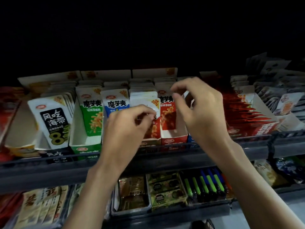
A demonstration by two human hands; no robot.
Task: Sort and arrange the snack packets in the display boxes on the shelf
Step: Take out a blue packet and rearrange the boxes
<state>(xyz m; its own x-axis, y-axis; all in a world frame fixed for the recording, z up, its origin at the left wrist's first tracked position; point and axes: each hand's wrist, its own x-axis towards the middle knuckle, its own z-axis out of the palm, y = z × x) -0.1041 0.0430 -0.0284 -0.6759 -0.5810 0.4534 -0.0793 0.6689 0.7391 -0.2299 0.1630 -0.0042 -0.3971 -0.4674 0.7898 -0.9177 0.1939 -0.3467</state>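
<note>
A row of display boxes stands on the upper shelf, each holding upright snack packets. From the left there are black-label seaweed packets (52, 119), green packets (91, 111), blue packets (115, 101) and red packets (167, 111). My left hand (125, 129) is in front of the blue and orange-red boxes, its fingertips pinched on the front packet (148, 103) of the orange-red box. My right hand (199, 109) hovers over the red box (174, 138) with curled, spread fingers and nothing in it.
A dark shelf rail (49, 164) runs along the front of the boxes. To the right lies a large red box (247, 116) of packets and more grey packets (277, 100). The lower shelf holds trays of snacks and lighters (206, 184).
</note>
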